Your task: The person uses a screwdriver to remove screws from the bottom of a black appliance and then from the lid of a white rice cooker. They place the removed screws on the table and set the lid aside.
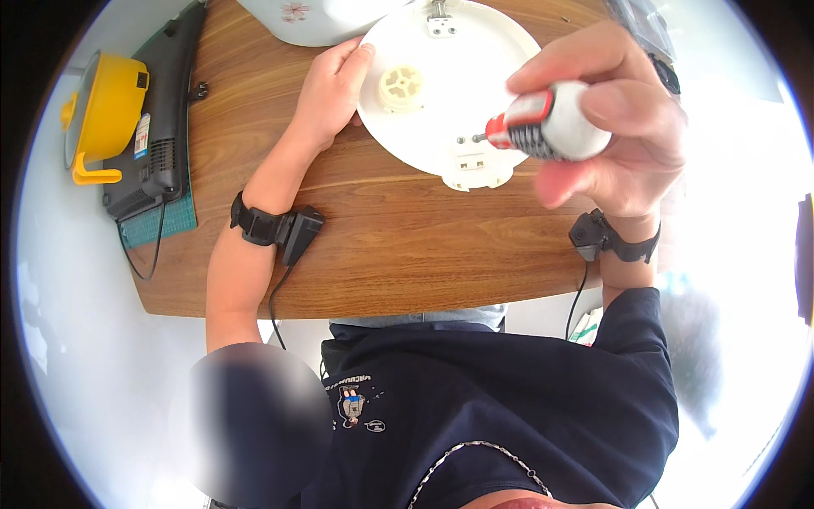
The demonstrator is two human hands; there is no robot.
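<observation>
A brown wood table [398, 246] stands on a pale floor, with a yellow pot [106, 110] and a black box [165, 119] on a green mat [170, 222] at its left end, and bright light washes out the right side of the room. A round white lid [458, 76] lies at the far middle of the table; the left hand [332, 89] presses on its left rim with its fingers laid flat, and the right hand [615, 119] is wrapped tight around a screwdriver [547, 125] whose tip meets a screw near the lid's front edge. The white cooker [314, 17] behind the lid is cut off at the top, the screwdriver and right hand are blurry, and dark straps with wires sit on both wrists.
</observation>
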